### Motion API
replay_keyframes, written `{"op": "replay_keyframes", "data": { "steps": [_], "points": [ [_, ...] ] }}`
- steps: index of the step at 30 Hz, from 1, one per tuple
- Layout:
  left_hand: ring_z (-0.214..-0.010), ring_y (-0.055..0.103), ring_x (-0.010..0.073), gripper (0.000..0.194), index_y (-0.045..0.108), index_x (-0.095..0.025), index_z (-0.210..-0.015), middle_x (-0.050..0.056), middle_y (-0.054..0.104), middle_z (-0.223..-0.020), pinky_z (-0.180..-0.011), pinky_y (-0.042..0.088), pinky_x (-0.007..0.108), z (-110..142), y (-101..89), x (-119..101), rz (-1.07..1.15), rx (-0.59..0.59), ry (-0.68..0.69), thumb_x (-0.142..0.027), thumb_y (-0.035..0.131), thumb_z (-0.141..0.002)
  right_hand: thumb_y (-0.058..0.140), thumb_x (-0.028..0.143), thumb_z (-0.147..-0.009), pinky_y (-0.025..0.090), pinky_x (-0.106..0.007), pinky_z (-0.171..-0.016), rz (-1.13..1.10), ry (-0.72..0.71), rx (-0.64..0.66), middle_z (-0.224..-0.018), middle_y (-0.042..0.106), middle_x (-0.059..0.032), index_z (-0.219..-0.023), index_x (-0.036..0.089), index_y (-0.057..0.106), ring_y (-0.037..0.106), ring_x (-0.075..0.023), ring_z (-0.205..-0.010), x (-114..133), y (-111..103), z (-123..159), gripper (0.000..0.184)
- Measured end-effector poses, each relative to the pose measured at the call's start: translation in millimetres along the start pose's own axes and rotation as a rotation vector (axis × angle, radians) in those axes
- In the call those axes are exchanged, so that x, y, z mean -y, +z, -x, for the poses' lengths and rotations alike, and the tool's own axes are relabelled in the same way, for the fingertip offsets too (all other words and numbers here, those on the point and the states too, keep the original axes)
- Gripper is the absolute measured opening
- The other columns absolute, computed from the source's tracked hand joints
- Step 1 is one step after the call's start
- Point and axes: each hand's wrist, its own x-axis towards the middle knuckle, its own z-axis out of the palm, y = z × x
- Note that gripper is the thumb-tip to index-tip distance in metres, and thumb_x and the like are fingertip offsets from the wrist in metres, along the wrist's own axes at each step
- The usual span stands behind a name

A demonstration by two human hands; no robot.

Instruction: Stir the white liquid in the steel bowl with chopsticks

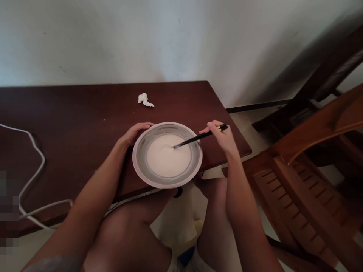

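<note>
A wide metal bowl rests at the front edge of the dark table, with white liquid in it. My left hand is wrapped around the bowl's far left side, its fingertips partly hidden by the rim. In my right hand is a pair of black chopsticks with yellow bands near the top. They slant down over the bowl's right rim, and their tips dip into the liquid near its middle.
A crumpled white tissue lies behind the bowl on the table. A white cable trails along the left side. To the right stands a wooden chair. A pale wall borders the table's back; my legs are below its front edge.
</note>
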Motion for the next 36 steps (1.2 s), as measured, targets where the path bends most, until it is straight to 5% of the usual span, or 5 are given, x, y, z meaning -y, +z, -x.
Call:
{"op": "replay_keyframes", "data": {
  "steps": [13,18,23,29,36],
  "points": [
    [-0.080,0.074,0.0268,0.029,0.084,-0.018,-0.084,0.008,0.082,-0.089,-0.070,0.059,0.033,3,2.8,-4,0.025,0.045,-0.024,-0.038,0.077,-0.064,0.064,0.052,-0.091,0.052,-0.032,-0.077,-0.003,0.005,-0.007,-0.064,0.075,-0.0005,-0.063,0.023,0.067,0.070,-0.0156,-0.068,-1,-5,0,0.041],
    [-0.073,0.071,0.0234,0.025,0.083,-0.018,-0.082,0.008,0.081,-0.085,-0.069,0.057,0.031,2,2.2,-3,0.065,0.046,-0.041,-0.035,0.077,-0.065,0.069,0.052,-0.088,0.054,-0.032,-0.080,-0.094,0.038,0.273,-0.075,0.079,-0.0008,-0.070,0.023,0.072,0.074,-0.0173,-0.076,-2,4,1,0.033],
    [-0.075,0.071,0.0230,0.026,0.083,-0.017,-0.081,0.006,0.081,-0.083,-0.072,0.057,0.031,1,1.9,-2,0.069,0.033,-0.016,-0.035,0.078,-0.063,0.064,0.052,-0.091,0.053,-0.033,-0.080,0.007,-0.014,-0.028,-0.069,0.076,-0.0003,-0.065,0.023,0.069,0.072,-0.0162,-0.072,-4,-4,-2,0.039],
    [-0.078,0.071,0.0250,0.030,0.083,-0.017,-0.082,0.006,0.080,-0.083,-0.078,0.057,0.035,-1,-0.4,2,0.064,0.013,-0.011,-0.038,0.081,-0.060,0.067,0.057,-0.087,0.054,-0.033,-0.077,-0.064,0.033,0.238,-0.069,0.077,-0.0007,-0.069,0.023,0.071,0.072,-0.0176,-0.071,-2,6,0,0.038],
    [-0.081,0.071,0.0262,0.033,0.082,-0.016,-0.082,0.008,0.080,-0.086,-0.082,0.056,0.037,-1,1.0,2,0.054,0.043,-0.006,-0.041,0.081,-0.060,0.064,0.053,-0.091,0.053,-0.033,-0.078,0.013,0.021,0.001,-0.063,0.073,0.0005,-0.065,0.024,0.069,0.071,-0.0167,-0.067,-3,-3,1,0.040]
  ]
}}
